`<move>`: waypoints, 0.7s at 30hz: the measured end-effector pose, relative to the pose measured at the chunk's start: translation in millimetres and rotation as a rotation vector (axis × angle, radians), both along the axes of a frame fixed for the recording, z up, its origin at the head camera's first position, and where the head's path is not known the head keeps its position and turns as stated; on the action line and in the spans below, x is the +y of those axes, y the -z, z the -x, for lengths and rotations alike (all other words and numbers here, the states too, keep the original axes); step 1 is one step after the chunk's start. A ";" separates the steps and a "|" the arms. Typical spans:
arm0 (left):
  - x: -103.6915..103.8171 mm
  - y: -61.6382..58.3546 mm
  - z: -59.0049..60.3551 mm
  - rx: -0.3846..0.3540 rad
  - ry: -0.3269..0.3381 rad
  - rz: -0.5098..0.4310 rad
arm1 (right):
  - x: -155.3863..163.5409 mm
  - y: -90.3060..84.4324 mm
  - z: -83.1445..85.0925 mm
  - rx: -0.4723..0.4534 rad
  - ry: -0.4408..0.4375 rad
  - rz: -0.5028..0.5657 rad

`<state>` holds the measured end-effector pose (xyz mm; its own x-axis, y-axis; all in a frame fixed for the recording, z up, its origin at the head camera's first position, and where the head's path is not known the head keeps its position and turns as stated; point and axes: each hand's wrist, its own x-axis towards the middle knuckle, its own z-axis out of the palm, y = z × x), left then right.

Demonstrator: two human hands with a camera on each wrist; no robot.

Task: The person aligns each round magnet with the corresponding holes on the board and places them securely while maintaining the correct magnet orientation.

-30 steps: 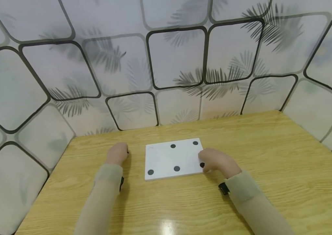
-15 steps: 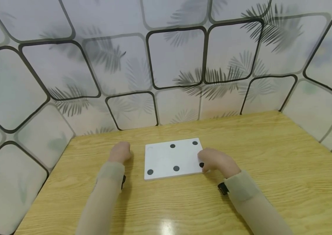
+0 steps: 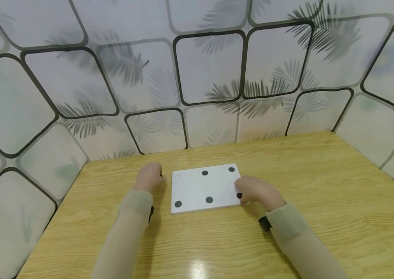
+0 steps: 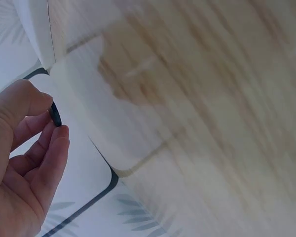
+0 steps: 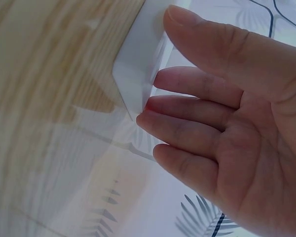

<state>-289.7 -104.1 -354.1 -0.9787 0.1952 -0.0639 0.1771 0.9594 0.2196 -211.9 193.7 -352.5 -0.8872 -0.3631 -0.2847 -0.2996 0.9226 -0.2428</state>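
Note:
A white rectangular board with dark round spots lies flat on the wooden table. A faint pale ring marks its upper left corner; dark spots show at the other corners and along its long edges. Just left of the board, my left hand pinches a small dark disc between thumb and fingers. My right hand rests at the board's right end, partly covering a dark spot. In the right wrist view its lightly bent fingers touch the board's edge and the thumb stands apart from them.
The light wooden table meets a patterned wall covering at the back and on both sides. Black wrist straps sit under both sleeves.
My left hand has moved right and slightly away from me, nearer the board's left edge, with the disc in it. The right hand and the board have stayed nearly still.

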 end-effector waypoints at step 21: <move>38.2 9.4 7.9 0.019 0.105 -0.030 | -1.3 -0.2 0.2 -0.002 0.010 -0.003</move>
